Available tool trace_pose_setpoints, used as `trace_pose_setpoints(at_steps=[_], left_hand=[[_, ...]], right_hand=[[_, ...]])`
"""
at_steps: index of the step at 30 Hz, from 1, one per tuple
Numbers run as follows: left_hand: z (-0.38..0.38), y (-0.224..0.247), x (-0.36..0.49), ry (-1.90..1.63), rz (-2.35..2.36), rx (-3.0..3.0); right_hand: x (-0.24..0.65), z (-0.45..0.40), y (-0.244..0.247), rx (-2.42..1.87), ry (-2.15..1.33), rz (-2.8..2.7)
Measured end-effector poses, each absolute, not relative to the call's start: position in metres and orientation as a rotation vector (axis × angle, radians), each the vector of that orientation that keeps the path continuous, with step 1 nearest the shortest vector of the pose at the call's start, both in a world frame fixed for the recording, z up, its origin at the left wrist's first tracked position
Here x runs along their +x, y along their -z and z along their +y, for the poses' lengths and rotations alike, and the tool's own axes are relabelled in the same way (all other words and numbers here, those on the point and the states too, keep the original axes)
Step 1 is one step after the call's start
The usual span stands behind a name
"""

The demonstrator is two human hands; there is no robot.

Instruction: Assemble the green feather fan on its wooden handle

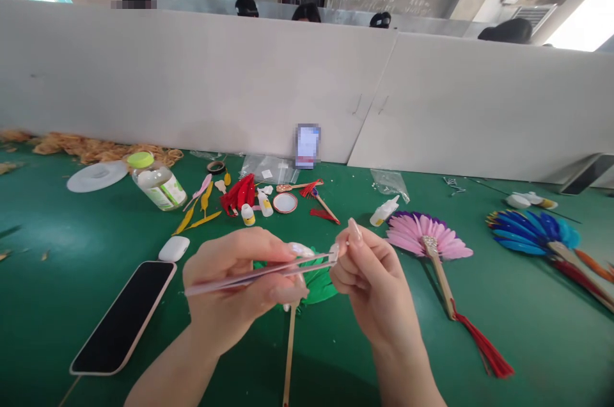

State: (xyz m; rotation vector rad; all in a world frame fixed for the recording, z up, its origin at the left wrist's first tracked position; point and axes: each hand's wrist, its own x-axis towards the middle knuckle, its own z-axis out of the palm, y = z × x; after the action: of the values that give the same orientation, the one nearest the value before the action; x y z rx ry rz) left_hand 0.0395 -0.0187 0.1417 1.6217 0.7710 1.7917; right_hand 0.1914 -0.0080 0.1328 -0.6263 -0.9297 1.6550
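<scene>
My left hand [230, 266] is closed around pale pink tweezers [223, 284], their tips pointing right. Beside those tips, the thumb and forefinger of my right hand [377, 279] are pinched together. A small whitish bit lies at the tweezer tips and right fingertips, too small to make out. Below both hands a green feather fan [320, 284] rests on the table, partly hidden by my fingers, its thin wooden handle [290, 356] running toward me. To the right lies a pink feather fan [444, 242] with a red tassel [487, 346].
A phone [125, 320] and white case [174, 248] lie left, before a green-lidded jar [158, 183]. Red feathers [240, 192], small glue bottles [265, 202] and a round dish [285, 203] sit beyond my hands. A blue feather fan [535, 234] lies far right. A white partition [215, 80] stands behind.
</scene>
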Motion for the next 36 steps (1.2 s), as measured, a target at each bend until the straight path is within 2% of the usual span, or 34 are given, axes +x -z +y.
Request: trace_pose_setpoints(at_steps=[9,23,36], left_hand=[[-0.015,-0.138,0.04,-1.76,0.749,2.121],[-0.012,-0.139,0.044,-1.776,0.733,2.216],[-0.01,-0.136,0.05,-1.616,0.812,1.327]], right_hand=[[0.193,-0.006,-0.137,-0.706,-1.649,-0.978],[0.195,-0.01,-0.142,-0.723,-1.694,-1.058],[0.198,-0.013,-0.143,-0.772,-1.714,-1.09]])
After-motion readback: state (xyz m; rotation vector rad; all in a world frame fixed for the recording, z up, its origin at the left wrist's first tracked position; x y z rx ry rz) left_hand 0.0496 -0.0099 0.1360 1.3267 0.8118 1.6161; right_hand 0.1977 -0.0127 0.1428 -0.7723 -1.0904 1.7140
